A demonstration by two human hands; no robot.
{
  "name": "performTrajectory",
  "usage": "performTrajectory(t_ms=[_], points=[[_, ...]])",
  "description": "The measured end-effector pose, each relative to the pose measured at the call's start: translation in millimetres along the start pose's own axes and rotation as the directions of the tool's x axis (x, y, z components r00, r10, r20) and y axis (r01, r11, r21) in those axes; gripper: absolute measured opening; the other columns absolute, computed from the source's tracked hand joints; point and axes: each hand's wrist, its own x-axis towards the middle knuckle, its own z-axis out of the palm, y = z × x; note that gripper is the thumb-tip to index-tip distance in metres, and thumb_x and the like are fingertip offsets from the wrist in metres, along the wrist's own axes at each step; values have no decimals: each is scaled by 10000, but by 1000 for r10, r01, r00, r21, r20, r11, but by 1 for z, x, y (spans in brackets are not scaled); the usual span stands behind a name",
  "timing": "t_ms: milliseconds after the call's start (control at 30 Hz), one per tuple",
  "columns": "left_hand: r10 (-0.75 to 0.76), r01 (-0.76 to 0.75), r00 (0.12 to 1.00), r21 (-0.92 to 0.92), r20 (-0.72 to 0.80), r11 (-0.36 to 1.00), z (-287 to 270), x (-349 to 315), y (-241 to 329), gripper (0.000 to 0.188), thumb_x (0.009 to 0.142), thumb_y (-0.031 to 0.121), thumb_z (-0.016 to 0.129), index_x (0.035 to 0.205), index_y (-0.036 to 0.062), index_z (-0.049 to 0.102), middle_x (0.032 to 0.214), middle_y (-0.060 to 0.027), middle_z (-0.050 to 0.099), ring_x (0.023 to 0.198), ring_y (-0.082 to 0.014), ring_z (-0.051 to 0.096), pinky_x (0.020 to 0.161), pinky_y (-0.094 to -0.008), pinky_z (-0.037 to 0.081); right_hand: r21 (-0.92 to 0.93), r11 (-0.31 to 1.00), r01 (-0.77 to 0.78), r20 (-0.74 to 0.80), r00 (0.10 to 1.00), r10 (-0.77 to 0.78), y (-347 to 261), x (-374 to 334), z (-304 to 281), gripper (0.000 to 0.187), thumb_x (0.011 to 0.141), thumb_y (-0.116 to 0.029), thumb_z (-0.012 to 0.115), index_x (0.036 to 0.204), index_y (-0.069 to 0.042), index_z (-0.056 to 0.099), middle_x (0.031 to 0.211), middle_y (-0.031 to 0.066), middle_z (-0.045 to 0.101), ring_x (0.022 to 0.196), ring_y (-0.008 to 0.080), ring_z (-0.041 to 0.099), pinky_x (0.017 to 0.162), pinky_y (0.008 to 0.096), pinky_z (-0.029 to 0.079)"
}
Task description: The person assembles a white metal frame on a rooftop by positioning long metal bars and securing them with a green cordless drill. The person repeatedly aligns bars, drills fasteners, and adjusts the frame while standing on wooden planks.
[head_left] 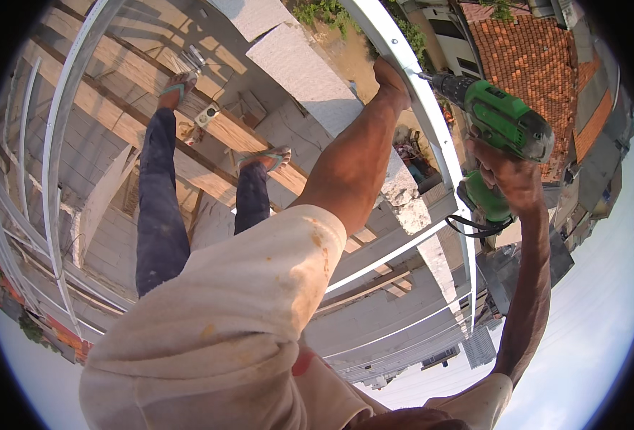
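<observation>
In my right hand (509, 175) is a green and black cordless drill (500, 115), gripped by its handle, with a dark strap (475, 228) hanging under it. The drill's chuck points left, and its tip meets the outer side of a white metal beam (435, 132) that curves down the view. Small screw heads dot this beam. My left hand (391, 80) holds the beam's inner edge just across from the drill tip; its fingertips are hidden behind the metal.
My feet in flip-flops stand on wooden planks (116, 118), with gaps beside them. A small boxy device (206, 115) and some metal pieces (191, 61) lie near my feet. Another metal beam (64, 115) rises at left. A concrete ledge (303, 72) runs below; tiled roofs (521, 61) lie far below right.
</observation>
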Motion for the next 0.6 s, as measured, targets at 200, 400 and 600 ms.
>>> performTrajectory(t_ms=[200,400,600], points=[[-22,22,1000,-4,-22,1000,0,1,2,278,970,391,418,1013,183,598,936,-5,591,807,-195,600,734,-420,528,-59,995,74,-12,997,-75,-4,1,0,144,931,-158,731,1021,-58,680,668,-39,528,514,50,435,470,263,334],[-56,56,998,10,-35,998,4,-3,2,253,958,366,427,951,185,603,858,-3,593,714,-190,595,661,-418,528,-119,982,145,6,989,-145,14,3,0,191,931,-160,756,1086,-67,693,744,-41,580,577,59,490,510,265,386],[-61,64,995,-35,78,997,-4,-3,4,259,974,325,403,944,154,595,848,-30,585,666,-206,585,614,-400,523,169,969,181,9,983,-185,28,0,-3,207,937,-131,763,1129,-84,701,901,-18,678,748,83,622,638,269,513]])
